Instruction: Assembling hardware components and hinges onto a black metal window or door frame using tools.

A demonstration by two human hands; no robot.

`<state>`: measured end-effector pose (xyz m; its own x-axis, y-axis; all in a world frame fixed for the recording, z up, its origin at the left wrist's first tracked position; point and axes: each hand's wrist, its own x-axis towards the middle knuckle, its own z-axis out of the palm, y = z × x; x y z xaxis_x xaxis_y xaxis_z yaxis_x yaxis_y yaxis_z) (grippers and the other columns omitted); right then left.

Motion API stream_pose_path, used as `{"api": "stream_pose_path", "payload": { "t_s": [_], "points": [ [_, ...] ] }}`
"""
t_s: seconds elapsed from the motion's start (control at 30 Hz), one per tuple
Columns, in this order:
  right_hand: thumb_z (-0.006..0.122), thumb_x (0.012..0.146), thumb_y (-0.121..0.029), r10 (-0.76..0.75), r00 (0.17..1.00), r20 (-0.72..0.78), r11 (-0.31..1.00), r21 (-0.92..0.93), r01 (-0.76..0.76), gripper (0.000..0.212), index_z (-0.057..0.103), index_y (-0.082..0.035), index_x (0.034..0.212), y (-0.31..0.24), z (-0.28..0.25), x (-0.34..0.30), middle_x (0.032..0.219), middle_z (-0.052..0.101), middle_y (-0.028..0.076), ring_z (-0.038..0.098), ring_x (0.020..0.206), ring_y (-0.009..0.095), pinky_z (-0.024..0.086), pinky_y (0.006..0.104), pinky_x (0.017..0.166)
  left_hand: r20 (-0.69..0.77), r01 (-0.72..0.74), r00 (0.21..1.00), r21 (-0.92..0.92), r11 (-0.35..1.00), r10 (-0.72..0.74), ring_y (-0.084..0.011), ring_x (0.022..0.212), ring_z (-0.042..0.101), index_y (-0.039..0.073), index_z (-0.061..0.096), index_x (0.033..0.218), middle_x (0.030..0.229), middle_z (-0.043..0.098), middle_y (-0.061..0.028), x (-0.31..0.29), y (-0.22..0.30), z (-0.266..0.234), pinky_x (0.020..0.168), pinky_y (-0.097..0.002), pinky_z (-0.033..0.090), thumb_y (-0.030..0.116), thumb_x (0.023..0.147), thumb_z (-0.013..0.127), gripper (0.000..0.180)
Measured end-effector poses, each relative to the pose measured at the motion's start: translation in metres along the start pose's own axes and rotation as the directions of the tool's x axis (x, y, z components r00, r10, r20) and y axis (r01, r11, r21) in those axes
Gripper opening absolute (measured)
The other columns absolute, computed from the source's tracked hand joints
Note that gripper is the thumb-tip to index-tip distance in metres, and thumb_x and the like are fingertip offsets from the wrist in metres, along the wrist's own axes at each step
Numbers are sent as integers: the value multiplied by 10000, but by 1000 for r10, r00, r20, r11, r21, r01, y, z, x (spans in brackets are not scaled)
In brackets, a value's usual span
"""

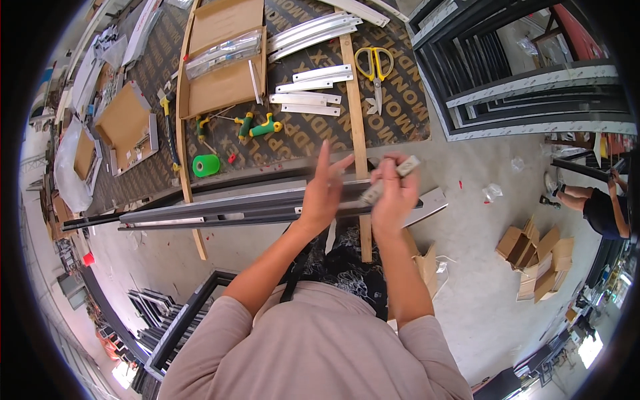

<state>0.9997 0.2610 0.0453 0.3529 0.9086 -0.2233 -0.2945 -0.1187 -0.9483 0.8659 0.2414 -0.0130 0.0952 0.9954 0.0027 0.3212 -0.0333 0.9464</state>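
My right hand (395, 203) is closed around a pale grey-green piece (408, 165), small and blocky; motion blur hides its exact kind. Beside it, over the dark metal profiles (257, 205), my left hand (321, 193) is raised with its fingers apart and blurred, and nothing shows in it. The long profiles lie side by side across wooden battens (365, 240) in front of me. A white flat bar (430, 205) sticks out past their right end, below my right hand.
Yellow-handled scissors (375, 75), white metal strips (308, 100), green-yellow T-handle tools (265, 127), a green tape roll (206, 165) and a cardboard box (217, 100) lie on the dark-printed board. Black frames (533, 100) stand far right. Torn cardboard (537, 260) lies on the floor.
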Motion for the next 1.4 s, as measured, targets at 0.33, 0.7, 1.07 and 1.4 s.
{"api": "stream_pose_path", "payload": {
  "t_s": [0.33,0.7,1.07,1.4],
  "points": [
    [705,722,3,44,766,642,608,-625,489,330,695,-108,1032,-37,-19,9,977,644,63,628,865,281,509,376,722,128,-99,988,140,985,81,-382,1023,632,31,93,1543,1206,647,-168,-1,16,-1,866,-401,524,-143,784,553,905],
    [725,786,-158,131,974,187,439,-891,112,173,693,-49,917,-48,-80,20,842,624,120,610,806,300,481,377,691,415,-434,847,176,884,333,-348,1177,559,48,494,1314,1196,609,-134,9,24,-1,940,-449,449,168,763,766,626],
    [738,750,-135,80,979,190,114,-977,180,160,684,-40,866,-39,-97,19,810,604,119,592,771,317,469,409,676,478,-506,811,283,815,338,-285,1277,487,140,644,1069,1290,560,-68,6,15,10,996,-457,412,132,756,727,324],
    [758,702,-97,-32,964,265,35,-963,266,165,676,-62,841,-25,-95,10,811,592,106,588,777,315,470,415,663,461,-470,826,249,847,323,-291,1272,483,139,651,1032,1280,564,-73,6,14,8,1012,-473,403,142,768,718,273]
  ]
}}
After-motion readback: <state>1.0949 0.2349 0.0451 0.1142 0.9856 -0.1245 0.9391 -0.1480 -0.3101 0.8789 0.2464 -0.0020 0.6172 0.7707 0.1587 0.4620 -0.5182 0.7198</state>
